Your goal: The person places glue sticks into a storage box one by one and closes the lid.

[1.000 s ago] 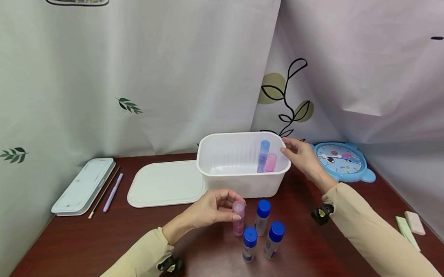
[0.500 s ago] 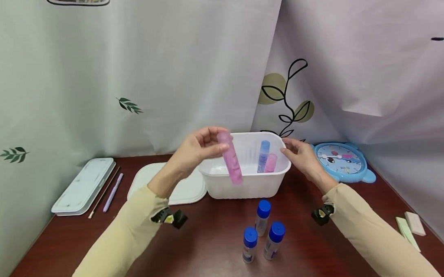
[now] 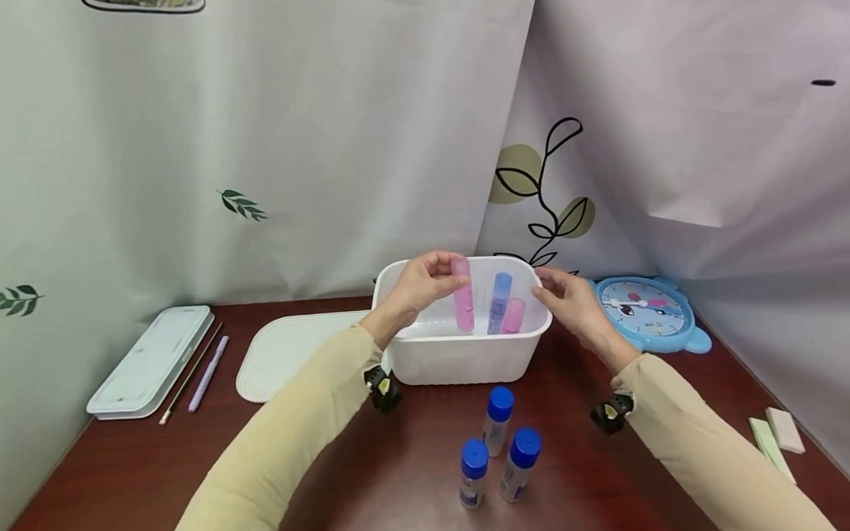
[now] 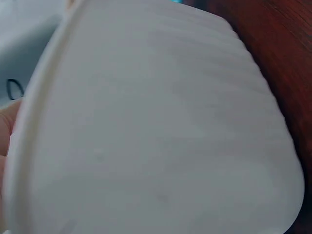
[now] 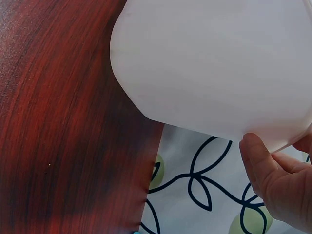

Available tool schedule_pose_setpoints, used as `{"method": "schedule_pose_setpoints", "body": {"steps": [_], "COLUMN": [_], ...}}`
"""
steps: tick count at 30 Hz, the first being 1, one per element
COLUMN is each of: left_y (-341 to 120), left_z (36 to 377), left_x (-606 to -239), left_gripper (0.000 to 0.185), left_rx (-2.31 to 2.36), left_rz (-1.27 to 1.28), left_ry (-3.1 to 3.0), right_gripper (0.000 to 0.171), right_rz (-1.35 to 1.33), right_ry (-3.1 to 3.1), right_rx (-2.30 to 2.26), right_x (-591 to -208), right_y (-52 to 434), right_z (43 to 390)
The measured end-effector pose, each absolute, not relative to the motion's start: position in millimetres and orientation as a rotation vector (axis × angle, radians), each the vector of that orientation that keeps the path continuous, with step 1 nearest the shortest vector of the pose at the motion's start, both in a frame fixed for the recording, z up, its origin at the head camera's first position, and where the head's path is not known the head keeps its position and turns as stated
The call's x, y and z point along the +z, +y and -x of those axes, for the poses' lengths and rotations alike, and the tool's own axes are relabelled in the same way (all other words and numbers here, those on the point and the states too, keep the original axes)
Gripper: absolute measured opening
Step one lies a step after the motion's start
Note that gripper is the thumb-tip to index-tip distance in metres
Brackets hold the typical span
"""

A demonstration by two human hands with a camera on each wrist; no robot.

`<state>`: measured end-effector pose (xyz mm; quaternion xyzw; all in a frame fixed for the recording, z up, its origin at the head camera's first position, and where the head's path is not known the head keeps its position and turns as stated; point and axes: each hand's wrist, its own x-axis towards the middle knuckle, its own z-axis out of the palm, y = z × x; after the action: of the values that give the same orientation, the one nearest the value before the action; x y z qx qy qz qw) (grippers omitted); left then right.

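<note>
My left hand (image 3: 419, 287) pinches a translucent pink glue stick (image 3: 465, 309) near its top, holding it upright inside the white plastic bin (image 3: 463, 362). Two more sticks lean in the bin's right end: a blue glue stick (image 3: 500, 302) and a shorter-looking pink one (image 3: 513, 315). At the right rim, my right hand (image 3: 572, 301) grips the bin, its thumb over the edge. The bin's outer wall (image 4: 161, 117) fills the left wrist view, with only a bit of finger at the left edge. In the right wrist view, fingertips (image 5: 253, 146) touch the bin wall (image 5: 204, 63).
Several things surround the bin: blue-capped glue sticks (image 3: 497, 419) standing in front, a white lid (image 3: 287, 356) left of it, a blue clock (image 3: 644, 312) at right. A pencil case (image 3: 150, 361), brush (image 3: 190, 375) and purple pen (image 3: 208, 375) lie far left; erasers (image 3: 784, 430) far right.
My left hand has lifted the pink glue stick from beside the blue-capped ones and carried it up and forward into the bin. My right hand has stayed on the rim.
</note>
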<state>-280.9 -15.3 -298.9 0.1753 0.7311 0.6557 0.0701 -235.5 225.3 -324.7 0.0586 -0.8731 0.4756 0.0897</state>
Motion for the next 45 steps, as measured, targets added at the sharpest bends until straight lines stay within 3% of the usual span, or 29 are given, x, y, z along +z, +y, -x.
{"method": "schedule_pose_setpoints", "body": {"steps": [34, 39, 45], "left_y": [9, 6, 1], "left_z": [296, 294, 288], "left_x": [-312, -315, -310], "left_gripper": [0.025, 0.032, 0.054], "left_rx": [1.58, 1.575, 1.535], "left_rz": [-0.339, -0.334, -0.447], "left_ry": [2.506, 2.479, 2.427], "right_gripper": [0.046, 0.046, 0.046], "right_rz": [-0.153, -0.148, -0.155], "right_ry": [-2.634, -2.636, -2.631], "right_rx": [1.406, 1.407, 1.423], "right_x": [-321, -322, -324], "right_y": [226, 225, 225], "right_z": [234, 234, 234]}}
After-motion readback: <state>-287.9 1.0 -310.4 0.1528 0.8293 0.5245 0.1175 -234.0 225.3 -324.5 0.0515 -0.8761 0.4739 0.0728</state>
